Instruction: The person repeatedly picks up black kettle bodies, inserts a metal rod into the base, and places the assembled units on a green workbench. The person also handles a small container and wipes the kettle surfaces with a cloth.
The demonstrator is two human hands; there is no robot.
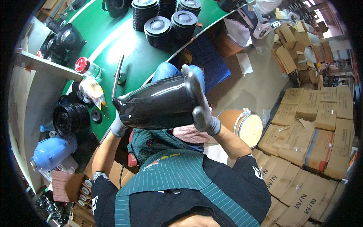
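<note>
Head view: you are holding one glossy black vessel (pixel 159 102) in front of your apron (pixel 166 174), tipped nearly onto its side, beside the green table (pixel 130 56).

Right hand (pixel 199 98), gloved: spanning the wide end, only partly closed, its fingers stretching along the end and its thumb resting toward the near edge. Left hand (pixel 118 123), also gloved: supporting the narrow end, mostly hiding behind it; you are leaving too little showing to tell how far those fingers are curling.

Handling, judged by eye: walls are looking stiff, weight probably moderate to light for two hands. Polish is likely making it slippery and prone to scuffing, so both ends are offering safer holds than the smooth middle.

Counts: five stacks of black discs (pixel 157 28) are standing at the table's far part; one red-lidded jar (pixel 87 68) and one metal rod (pixel 117 75) are standing nearer. One blue jug (pixel 55 153) is sitting at left, one tan drum (pixel 247 128) at right. Cartons (pixel 295 140) are crowding beyond counting.
</note>
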